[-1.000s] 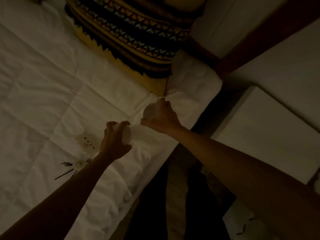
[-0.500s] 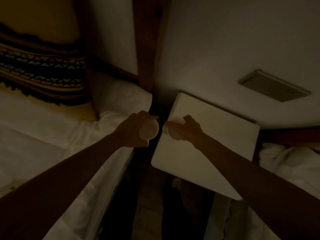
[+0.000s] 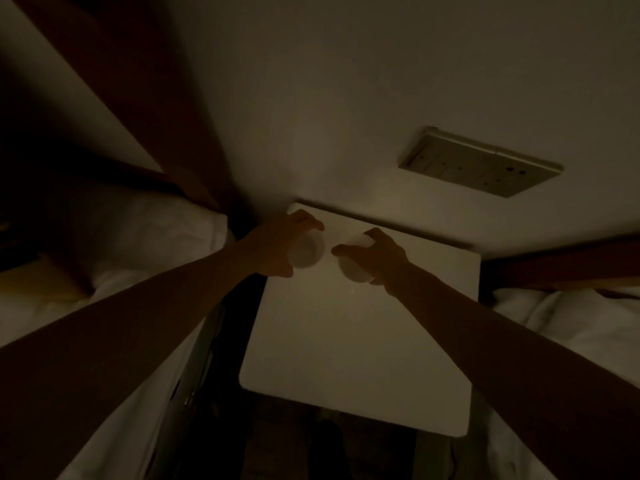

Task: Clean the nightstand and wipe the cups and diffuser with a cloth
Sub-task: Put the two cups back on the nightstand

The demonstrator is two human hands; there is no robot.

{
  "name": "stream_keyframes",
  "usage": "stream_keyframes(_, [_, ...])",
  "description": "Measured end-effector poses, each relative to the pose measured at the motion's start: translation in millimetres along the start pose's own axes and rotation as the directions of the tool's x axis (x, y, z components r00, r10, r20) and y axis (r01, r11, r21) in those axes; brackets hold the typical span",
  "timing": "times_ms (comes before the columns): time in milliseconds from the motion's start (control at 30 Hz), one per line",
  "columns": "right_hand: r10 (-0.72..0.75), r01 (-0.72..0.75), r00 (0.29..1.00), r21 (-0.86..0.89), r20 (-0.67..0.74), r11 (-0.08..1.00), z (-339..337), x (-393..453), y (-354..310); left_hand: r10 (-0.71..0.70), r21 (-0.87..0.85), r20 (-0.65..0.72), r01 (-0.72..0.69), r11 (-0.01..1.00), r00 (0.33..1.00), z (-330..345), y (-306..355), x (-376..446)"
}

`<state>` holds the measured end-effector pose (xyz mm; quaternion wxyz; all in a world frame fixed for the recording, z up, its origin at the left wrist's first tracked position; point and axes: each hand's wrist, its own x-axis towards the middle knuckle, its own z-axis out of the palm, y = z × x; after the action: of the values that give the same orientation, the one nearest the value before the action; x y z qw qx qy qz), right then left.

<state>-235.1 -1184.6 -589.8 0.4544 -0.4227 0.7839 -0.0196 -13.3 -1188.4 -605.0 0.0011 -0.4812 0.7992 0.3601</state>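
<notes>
The nightstand [image 3: 349,344] has a pale, flat, square top with rounded corners, and it stands against the far wall. Two small pale cups are over its far left part, side by side and close but apart. The left cup [image 3: 306,252] shows its round end toward the camera. The right cup [image 3: 355,268] is tilted too.

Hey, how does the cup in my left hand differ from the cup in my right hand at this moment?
The left cup sits nearer the nightstand's back-left corner; the right cup is further in, toward the middle. The left hand grips its cup from the left side; the right hand grips its cup from the right. The left cup's pale round face shows more fully; the right cup's is partly covered by fingers. Both look pale, round, and similar in size, each held over the nightstand.
</notes>
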Motion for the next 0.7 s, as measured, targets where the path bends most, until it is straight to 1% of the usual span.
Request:
stream_keyframes(133, [0.018,-0.017,1.0,0.041,-0.024,0.999,-2.3,22.8,1.8,-0.014,0.006,0.011,0.014,1.0,1.0,3.2,-4.7,20.6])
stream_keyframes(233, [0.01,-0.009,1.0,0.042,-0.016,0.999,-4.8,36.7,4.8,-0.045,-0.005,0.006,0.045,0.999,0.999,5.7,-6.1,31.3])
stream_keyframes(333, [0.041,-0.041,0.999,0.055,0.003,0.998,-8.9,44.8,8.0,-0.047,-0.02,-0.008,0.046,0.999,0.999,5.6,-6.2,39.0])
stream_keyframes(567, [0.049,-0.051,0.999,0.085,0.022,0.995,-8.7,48.7,14.2,-0.066,0.029,0.006,0.065,0.997,0.998,2.7,-1.6,38.1])
stream_keyframes(633, [0.055,-0.056,0.998,0.062,0.023,0.997,-11.0,45.2,14.0,-0.054,0.04,0.022,0.054,0.998,0.998,1.8,-0.9,31.8])
stream_keyframes(700, [0.036,-0.036,0.999,-0.024,-0.015,0.999,-15.7,39.7,12.4,-0.06,0.073,0.049,0.056,0.996,0.997,-1.4,-0.7,23.2])
